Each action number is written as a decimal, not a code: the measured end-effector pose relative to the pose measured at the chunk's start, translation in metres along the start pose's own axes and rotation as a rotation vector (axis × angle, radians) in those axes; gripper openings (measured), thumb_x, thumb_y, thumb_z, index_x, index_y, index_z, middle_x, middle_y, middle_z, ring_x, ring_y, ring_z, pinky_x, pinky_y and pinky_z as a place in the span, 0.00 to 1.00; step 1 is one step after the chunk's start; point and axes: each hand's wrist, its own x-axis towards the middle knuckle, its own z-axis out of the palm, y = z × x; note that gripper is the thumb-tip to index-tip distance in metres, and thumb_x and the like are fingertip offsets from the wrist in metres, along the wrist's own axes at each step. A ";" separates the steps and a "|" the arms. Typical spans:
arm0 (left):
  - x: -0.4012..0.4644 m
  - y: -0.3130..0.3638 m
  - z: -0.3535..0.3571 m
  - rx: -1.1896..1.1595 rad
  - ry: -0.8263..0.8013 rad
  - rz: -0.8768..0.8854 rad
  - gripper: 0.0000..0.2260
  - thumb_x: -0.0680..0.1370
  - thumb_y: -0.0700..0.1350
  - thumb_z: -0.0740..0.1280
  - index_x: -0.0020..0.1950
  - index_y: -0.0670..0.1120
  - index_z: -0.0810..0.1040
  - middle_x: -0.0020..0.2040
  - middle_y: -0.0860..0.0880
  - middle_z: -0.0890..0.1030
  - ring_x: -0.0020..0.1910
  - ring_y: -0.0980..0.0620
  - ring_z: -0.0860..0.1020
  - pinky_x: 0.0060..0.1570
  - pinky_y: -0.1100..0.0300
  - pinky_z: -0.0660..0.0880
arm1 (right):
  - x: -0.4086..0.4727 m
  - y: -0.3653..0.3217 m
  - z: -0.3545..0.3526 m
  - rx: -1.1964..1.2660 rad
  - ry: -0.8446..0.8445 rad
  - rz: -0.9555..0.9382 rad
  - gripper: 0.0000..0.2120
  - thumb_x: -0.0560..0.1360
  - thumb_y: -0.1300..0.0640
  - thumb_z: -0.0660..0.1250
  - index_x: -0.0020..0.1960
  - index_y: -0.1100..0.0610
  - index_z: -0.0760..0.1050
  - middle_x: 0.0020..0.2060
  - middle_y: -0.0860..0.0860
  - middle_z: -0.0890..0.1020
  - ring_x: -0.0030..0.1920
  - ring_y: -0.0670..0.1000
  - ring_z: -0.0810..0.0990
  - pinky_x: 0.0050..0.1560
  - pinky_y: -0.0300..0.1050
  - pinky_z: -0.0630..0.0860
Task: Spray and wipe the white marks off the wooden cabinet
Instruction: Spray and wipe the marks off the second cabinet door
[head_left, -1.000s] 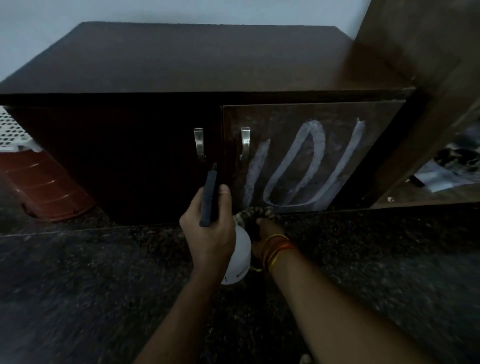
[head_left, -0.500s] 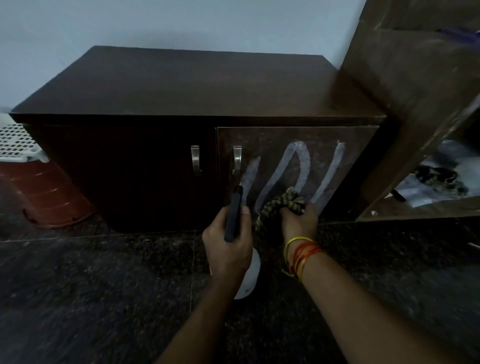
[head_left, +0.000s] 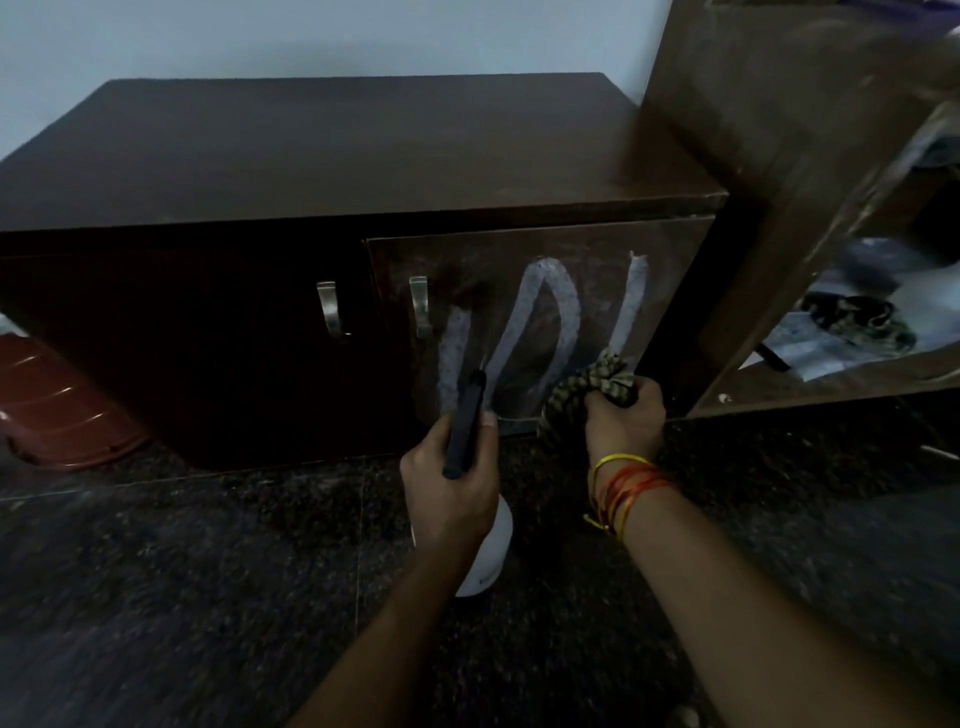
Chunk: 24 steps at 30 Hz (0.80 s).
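Cloth (head_left: 597, 387) in right hand (head_left: 626, 421) now further right on door (head_left: 675, 249)

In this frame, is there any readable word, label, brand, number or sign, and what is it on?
None can be read.
White marks on the cabinet door: smeared strokes, not clear writing.
Spray bottle in the left hand: a faint mark low down, too small to read.

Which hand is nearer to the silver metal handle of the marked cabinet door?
Left. The left hand, gripping the white spray bottle, is just below the silver metal handle; the right hand, holding the striped cloth, is farther right.
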 end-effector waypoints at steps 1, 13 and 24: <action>0.000 0.002 0.003 -0.001 0.002 0.000 0.16 0.77 0.57 0.64 0.33 0.50 0.71 0.25 0.45 0.70 0.23 0.42 0.71 0.23 0.45 0.69 | 0.002 0.000 -0.003 -0.007 0.011 -0.008 0.14 0.72 0.63 0.66 0.58 0.58 0.73 0.45 0.53 0.77 0.45 0.51 0.74 0.43 0.37 0.66; -0.001 0.017 0.027 -0.028 -0.025 0.037 0.15 0.78 0.53 0.66 0.32 0.51 0.72 0.25 0.42 0.70 0.22 0.40 0.70 0.22 0.45 0.67 | 0.017 -0.011 -0.025 -0.025 0.096 -0.104 0.15 0.71 0.61 0.68 0.57 0.54 0.76 0.50 0.57 0.81 0.51 0.59 0.79 0.46 0.40 0.71; -0.015 0.017 0.047 0.028 -0.181 0.165 0.18 0.77 0.54 0.64 0.32 0.44 0.71 0.23 0.49 0.68 0.21 0.49 0.68 0.24 0.64 0.61 | 0.033 0.001 -0.046 -0.016 0.191 -0.034 0.17 0.71 0.61 0.68 0.60 0.54 0.75 0.54 0.58 0.80 0.55 0.59 0.78 0.51 0.43 0.73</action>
